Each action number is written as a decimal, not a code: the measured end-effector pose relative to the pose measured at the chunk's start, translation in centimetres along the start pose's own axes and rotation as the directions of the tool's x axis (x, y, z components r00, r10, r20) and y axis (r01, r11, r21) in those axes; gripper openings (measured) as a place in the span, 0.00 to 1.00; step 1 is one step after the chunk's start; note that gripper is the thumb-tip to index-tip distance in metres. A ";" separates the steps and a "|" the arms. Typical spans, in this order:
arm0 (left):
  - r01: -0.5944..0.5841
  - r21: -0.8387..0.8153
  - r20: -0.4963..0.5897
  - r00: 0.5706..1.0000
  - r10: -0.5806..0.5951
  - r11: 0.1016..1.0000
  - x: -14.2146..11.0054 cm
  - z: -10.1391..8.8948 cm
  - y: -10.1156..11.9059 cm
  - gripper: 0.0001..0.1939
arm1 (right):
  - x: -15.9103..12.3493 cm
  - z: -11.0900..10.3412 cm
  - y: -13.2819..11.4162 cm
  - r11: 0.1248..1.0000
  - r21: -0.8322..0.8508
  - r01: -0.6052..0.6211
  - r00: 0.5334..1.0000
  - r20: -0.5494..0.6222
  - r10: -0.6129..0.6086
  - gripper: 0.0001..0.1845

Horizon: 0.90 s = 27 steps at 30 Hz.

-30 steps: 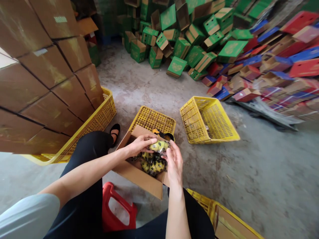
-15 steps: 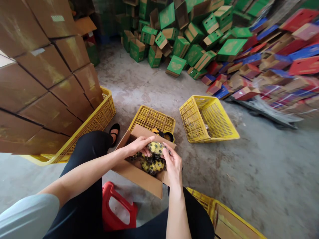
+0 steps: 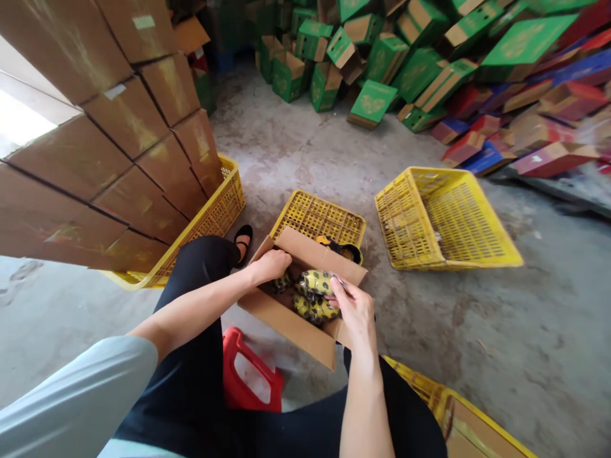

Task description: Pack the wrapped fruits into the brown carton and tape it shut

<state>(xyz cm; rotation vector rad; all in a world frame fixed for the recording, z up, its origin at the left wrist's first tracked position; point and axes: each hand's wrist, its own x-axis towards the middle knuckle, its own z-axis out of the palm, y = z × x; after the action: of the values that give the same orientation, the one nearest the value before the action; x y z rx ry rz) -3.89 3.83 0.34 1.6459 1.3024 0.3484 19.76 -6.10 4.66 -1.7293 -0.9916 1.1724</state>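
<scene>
An open brown carton (image 3: 291, 321) stands between my knees, its flaps folded outward. Inside lie several yellow, black-spotted bundles (image 3: 316, 309) in clear plastic wrap. My right hand (image 3: 354, 308) pinches the right end of one wrapped bundle (image 3: 314, 282), holding it level above the others. My left hand (image 3: 271, 266) is closed over the carton's left end, its fingertips pointing inward and down. Whatever those fingers hold, if anything, is hidden. Just below them another spotted bundle (image 3: 281, 284) shows in part.
Behind the carton is a yellow crate (image 3: 310, 213) with a black and yellow tool (image 3: 351, 251) on it. An empty yellow crate (image 3: 468, 216) lies right. Stacked cartons (image 3: 128, 121) rise left; green boxes (image 3: 372, 102) pile up behind. A red stool (image 3: 233, 369) is below.
My left hand has let go of the wrapped bundle and moved left over the carton's end. My right hand still holds the bundle. The whole view has swung left.
</scene>
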 end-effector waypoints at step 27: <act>-0.226 -0.279 0.104 0.959 0.264 0.933 -1.5 -3.1 6.1 0.10 | -0.1 1.4 -0.4 0.994 0.019 0.107 0.994 0.014 -0.108 0.35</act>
<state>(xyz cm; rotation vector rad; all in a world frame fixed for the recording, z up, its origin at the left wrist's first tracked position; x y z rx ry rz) -3.11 4.33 7.33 1.5747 0.9029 0.5248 18.35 -5.78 4.67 -1.6339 -1.0665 1.1236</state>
